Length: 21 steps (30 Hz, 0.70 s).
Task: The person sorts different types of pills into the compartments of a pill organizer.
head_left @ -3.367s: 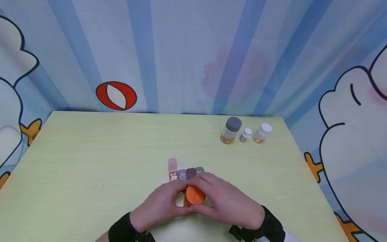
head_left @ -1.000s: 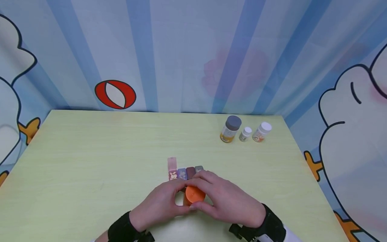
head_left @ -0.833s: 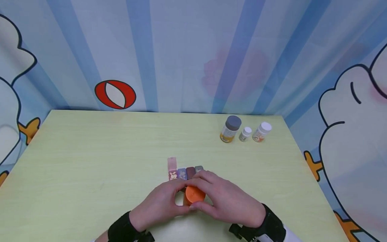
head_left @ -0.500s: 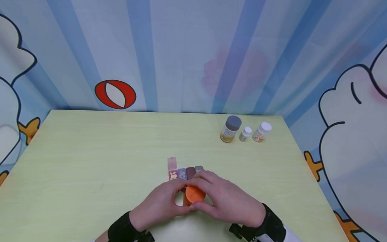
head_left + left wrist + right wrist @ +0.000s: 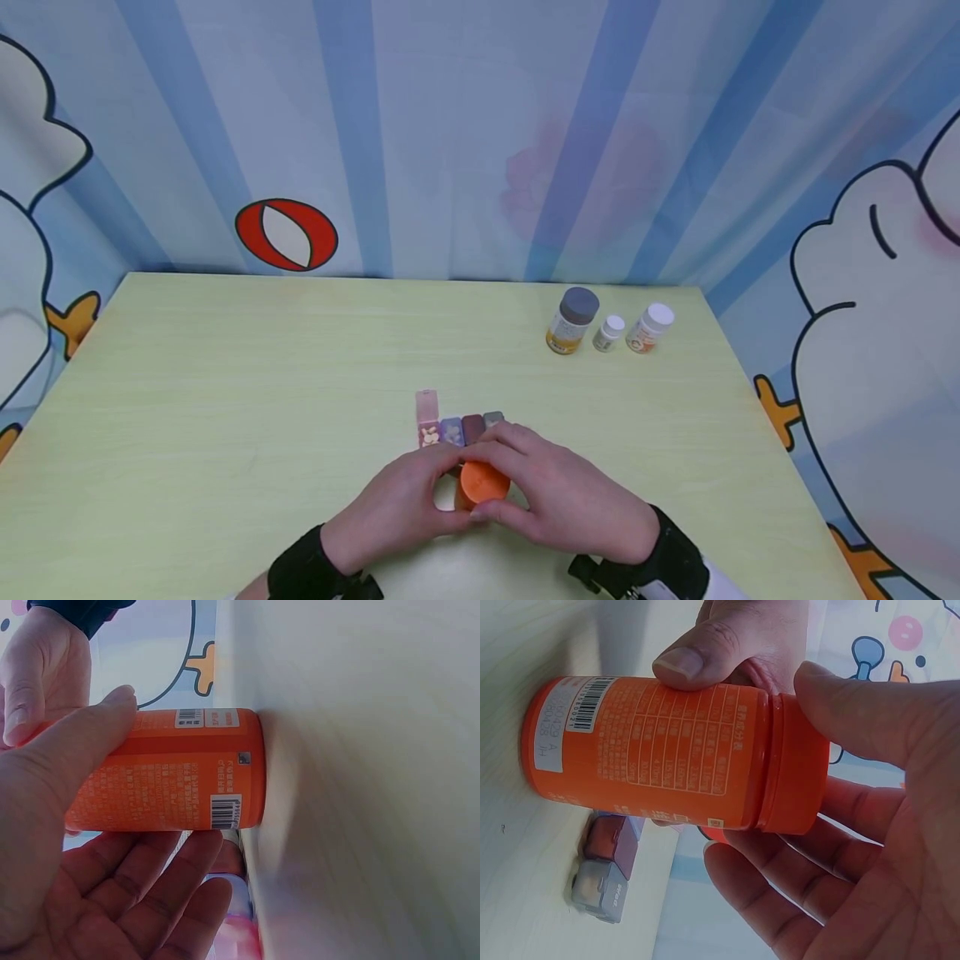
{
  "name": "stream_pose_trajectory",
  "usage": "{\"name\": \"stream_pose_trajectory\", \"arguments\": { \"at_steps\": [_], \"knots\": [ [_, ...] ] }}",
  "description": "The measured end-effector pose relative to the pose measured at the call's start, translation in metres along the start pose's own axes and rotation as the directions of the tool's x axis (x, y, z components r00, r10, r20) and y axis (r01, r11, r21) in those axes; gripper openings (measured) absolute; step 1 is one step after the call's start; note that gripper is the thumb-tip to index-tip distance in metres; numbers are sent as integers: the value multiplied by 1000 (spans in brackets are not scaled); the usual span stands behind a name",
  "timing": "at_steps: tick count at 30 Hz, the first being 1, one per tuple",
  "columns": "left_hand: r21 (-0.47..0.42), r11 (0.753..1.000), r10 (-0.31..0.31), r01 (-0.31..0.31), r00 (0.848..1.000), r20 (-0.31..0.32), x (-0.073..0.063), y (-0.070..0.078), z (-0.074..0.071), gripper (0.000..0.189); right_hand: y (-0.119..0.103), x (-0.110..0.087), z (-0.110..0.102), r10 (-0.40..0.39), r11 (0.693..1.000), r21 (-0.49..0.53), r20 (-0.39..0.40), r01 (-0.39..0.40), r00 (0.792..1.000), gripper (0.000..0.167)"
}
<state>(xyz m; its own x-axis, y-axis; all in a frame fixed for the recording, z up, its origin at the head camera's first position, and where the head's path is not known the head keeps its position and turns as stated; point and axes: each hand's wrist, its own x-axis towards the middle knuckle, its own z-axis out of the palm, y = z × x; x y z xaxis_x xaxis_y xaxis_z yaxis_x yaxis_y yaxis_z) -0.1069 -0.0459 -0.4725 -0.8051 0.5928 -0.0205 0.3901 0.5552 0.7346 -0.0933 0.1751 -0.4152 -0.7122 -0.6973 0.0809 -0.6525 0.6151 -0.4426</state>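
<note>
An orange supplement bottle (image 5: 165,772) stands upright on the table, between my two hands in the head view. My left hand (image 5: 397,504) grips its printed body, thumb on one side and fingers on the other. Thumb and fingers of my right hand (image 5: 570,496) are round the orange screw cap (image 5: 799,765), which sits on the bottle's neck. Just beyond the hands lies a pill organizer (image 5: 452,431) with pink, purple, dark red and grey compartments. Its pink lid (image 5: 427,406) is flipped up, and pale pills show in that compartment. The hands hide the organizer's near part.
At the table's back right stand a bottle with a dark grey cap (image 5: 572,321), a tiny white-capped bottle (image 5: 608,333) and a white bottle (image 5: 650,327). A blue striped cartoon curtain (image 5: 450,142) hangs behind the pale wooden table (image 5: 247,375).
</note>
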Motion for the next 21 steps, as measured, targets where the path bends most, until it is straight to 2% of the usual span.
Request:
{"name": "stream_pose_trajectory", "arguments": {
  "at_steps": [16,19,21],
  "knots": [
    [23,1000,-2,2,1000,-2,-1,1,-2,58,-2,0,-3,20,1000,-9,7,-20,1000,48],
    [17,1000,3,-3,1000,-5,-1,1,-2,67,-1,-2,-7,32,999,-14,-23,-33,999,56],
    [-9,1000,0,0,1000,-10,-2,1,-5,75,1,-4,-12,52,998,-29,-69,-54,996,61]
  ]
}}
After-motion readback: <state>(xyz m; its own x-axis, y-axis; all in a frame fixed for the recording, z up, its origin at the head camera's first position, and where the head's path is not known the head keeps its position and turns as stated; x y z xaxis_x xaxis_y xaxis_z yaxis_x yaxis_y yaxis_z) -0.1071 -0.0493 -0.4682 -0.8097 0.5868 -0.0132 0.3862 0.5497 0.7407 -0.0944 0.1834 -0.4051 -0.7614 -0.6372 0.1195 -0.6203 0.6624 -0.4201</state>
